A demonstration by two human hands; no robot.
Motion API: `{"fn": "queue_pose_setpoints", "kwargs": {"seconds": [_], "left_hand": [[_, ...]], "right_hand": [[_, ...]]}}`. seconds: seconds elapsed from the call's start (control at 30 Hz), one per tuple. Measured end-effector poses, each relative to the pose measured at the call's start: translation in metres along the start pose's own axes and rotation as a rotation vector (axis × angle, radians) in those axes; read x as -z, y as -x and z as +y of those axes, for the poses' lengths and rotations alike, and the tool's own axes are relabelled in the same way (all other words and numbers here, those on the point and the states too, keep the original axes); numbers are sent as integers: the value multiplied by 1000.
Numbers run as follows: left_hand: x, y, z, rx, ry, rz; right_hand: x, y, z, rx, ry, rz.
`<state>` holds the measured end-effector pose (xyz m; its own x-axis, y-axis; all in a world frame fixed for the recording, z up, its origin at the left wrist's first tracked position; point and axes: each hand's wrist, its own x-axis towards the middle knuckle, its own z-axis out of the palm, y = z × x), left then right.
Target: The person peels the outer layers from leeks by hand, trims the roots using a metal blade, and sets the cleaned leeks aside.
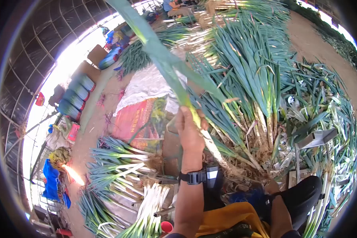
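My left hand (pixel 189 125) is closed around the stalk of a large green onion (pixel 212 144). Its green leaves rise toward the upper left, and its white end with roots points down to the right. Low on the right, my right hand (pixel 271 187) is near the roots of the onion pile; its fingers are too small and unclear to read. A big heap of untrimmed onions (pixel 246 67) lies ahead. Cleaner onions with white stalks (pixel 152 202) lie at the lower left.
A metal bracket (pixel 317 139) stands at the right beside a heap of loose leaves (pixel 333 99). Red printed sacking (pixel 135 121) lies left of centre. Wrapped bundles (pixel 77 95) stand at the left. Another person (pixel 172 7) sits at the far top.
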<state>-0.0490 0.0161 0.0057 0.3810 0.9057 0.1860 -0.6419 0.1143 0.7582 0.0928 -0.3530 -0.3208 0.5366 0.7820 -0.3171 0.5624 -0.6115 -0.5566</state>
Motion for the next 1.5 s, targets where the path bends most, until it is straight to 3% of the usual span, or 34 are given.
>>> {"fn": "queue_pose_setpoints", "kwargs": {"seconds": [0.07, 0.13, 0.2, 0.3, 0.37, 0.4, 0.47, 0.57, 0.63, 0.67, 0.7, 0.77, 0.9, 0.97, 1.0, 1.1, 1.17, 1.23, 1.27, 1.3, 1.37, 1.5], "left_hand": [[-2, 3, -4, -9, -47, 31], [-12, 9, -8, -8, -15, 27], [-20, 9, -14, -15, 11, 25], [-26, 10, -27, -23, 22, 31], [-26, 12, -34, 20, 10, 39], [-24, 12, -37, 65, -3, 46], [-26, 13, -35, 102, -2, 34], [-23, 15, -28, 207, 34, -70], [-28, 12, -14, 398, -98, -195], [-21, 9, -11, 410, -303, -239], [-16, 4, -8, 421, -286, -254], [-10, -4, -3, 483, -761, -274], [-1, -10, -9, 407, -682, -200], [-9, -6, -15, 470, -278, -72], [-10, -8, -18, 540, 59, -118], [-8, -11, -26, 496, 310, -54], [-5, -11, -23, 543, 348, -68], [-5, -11, -25, 520, 335, -24], [-5, -10, -25, 531, 375, -9], [-6, -8, -24, 532, 378, -11], [-11, -2, -19, 513, 315, -73], [-15, 9, -30, 444, 245, -144]], "right_hand": [[41, -17, -43, -395, 82, 68], [47, -43, -55, -90, -264, 529], [107, -36, -155, 106, -1007, 382], [142, -12, -250, 287, -895, 206], [141, -6, -278, 460, -463, 224], [135, -8, -278, 462, -461, 223], [123, -10, -281, 191, -429, 325], [136, 3, -272, 267, -558, 391], [138, 5, -254, 265, -660, 439], [141, 4, -238, 306, -590, 434], [145, 6, -228, 346, -520, 425], [150, 17, -217, 328, -551, 410], [135, 38, -196, 344, -635, 372], [129, 52, -193, 314, -708, 315], [127, 59, -192, 311, -708, 312], [121, 75, -189, 302, -687, 232], [117, 81, -184, 255, -760, 185], [126, 80, -179, 247, -647, 35], [132, 80, -175, 113, -620, -113], [135, 76, -180, 112, -618, -110], [140, 64, -195, 264, -707, 192], [170, 21, -227, 402, -845, 144]]}}
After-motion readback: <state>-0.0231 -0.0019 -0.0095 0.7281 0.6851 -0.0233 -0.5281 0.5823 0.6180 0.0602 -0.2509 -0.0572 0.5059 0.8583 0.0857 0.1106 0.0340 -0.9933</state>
